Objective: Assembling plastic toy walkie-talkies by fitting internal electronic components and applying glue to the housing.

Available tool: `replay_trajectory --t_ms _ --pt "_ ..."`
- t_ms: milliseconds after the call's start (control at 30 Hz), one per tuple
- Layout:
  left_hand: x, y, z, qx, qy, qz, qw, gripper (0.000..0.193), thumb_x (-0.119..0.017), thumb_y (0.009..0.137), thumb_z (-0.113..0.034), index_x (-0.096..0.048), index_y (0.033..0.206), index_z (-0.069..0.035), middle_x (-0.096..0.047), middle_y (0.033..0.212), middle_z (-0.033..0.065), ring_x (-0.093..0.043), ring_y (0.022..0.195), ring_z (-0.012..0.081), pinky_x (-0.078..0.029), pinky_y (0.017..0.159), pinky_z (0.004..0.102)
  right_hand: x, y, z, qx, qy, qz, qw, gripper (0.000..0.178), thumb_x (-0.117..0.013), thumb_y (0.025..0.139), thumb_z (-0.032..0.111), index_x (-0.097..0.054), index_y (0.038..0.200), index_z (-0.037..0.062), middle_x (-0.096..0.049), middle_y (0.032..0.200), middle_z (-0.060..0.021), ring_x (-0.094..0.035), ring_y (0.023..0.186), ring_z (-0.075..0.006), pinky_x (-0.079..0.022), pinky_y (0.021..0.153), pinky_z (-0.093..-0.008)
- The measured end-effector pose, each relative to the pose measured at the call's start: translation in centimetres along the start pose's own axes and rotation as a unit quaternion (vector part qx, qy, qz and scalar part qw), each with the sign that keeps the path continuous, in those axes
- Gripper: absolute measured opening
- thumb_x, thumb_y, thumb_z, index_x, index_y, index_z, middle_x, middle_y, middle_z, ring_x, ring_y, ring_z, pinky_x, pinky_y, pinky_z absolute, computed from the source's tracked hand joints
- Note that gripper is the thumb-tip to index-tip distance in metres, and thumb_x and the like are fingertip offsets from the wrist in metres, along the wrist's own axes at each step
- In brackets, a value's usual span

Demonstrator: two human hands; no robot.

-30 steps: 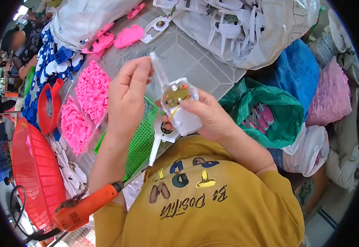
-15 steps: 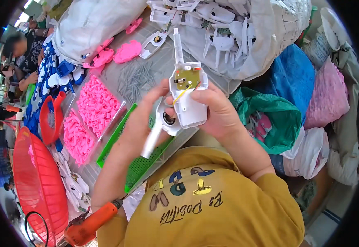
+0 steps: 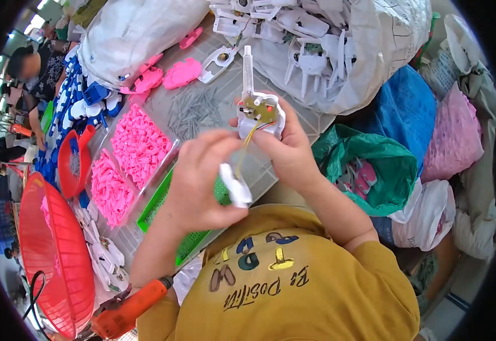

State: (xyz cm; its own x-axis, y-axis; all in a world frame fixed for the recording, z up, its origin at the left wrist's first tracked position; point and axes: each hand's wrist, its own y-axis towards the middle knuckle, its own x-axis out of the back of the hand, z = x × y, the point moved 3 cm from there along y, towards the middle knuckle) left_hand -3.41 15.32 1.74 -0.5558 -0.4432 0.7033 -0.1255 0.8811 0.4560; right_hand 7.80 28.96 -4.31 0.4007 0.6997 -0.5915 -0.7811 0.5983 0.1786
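My right hand [image 3: 286, 149] grips a white plastic housing [image 3: 276, 117] with a long, ribbed clear stem pointing away from me. A small greenish-brown circuit board [image 3: 257, 108] sits exposed in it. Thin yellow and dark wires [image 3: 249, 136] run from the board down to a white plastic cover [image 3: 235, 187]. That cover is held on edge in my left hand [image 3: 194, 179], between thumb and fingers and apart from the housing. Its inner face is turned from view. Past my hands, a heap of thin grey pins [image 3: 194, 113] lies on the table.
Trays of small pink parts [image 3: 137, 142] and a green basket [image 3: 188, 247] are at left. An orange power screwdriver [image 3: 131, 310] lies by my left arm. A white sack of housings [image 3: 367, 68] stands at the back; a green bag [image 3: 393, 150] sits right. Another person [image 3: 46, 68] works far left.
My left hand has moved the cover away from the housing and turned it on edge, drawing the wires out between them. The right hand has tilted the housing, its grip now lower round it.
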Motion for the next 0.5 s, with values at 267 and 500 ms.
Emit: replay_trajectory --t_ms 267,500 --pt "-1.4 -0.5 -2.7 -0.067 0.218 0.059 0.972 0.071 -0.075 0.054 -0.016 -0.058 0.122 -0.003 -0.059 0.123 0.0101 -0.062 0.095 0.0239 -0.043 0.079 0.0405 -0.9 -0.5 -1.4 -0.119 0.116 -0.016 0.986 0.057 -0.051 0.090 0.000 -0.035 0.144 0.0081 -0.055 0.134 -0.0140 -0.061 0.116 -0.0264 -0.049 0.101 -0.0411" --pt "-1.5 -0.5 -3.1 -0.054 0.251 0.091 0.962 0.064 -0.071 0.057 -0.011 -0.061 0.120 -0.004 -0.057 0.123 0.0093 -0.060 0.084 0.0225 -0.042 0.074 0.0393 -0.9 -0.4 -1.3 -0.142 0.192 0.010 0.971 0.057 -0.047 0.085 0.000 -0.039 0.141 0.0070 -0.054 0.134 -0.0164 -0.060 0.117 -0.0297 -0.049 0.102 -0.0436"
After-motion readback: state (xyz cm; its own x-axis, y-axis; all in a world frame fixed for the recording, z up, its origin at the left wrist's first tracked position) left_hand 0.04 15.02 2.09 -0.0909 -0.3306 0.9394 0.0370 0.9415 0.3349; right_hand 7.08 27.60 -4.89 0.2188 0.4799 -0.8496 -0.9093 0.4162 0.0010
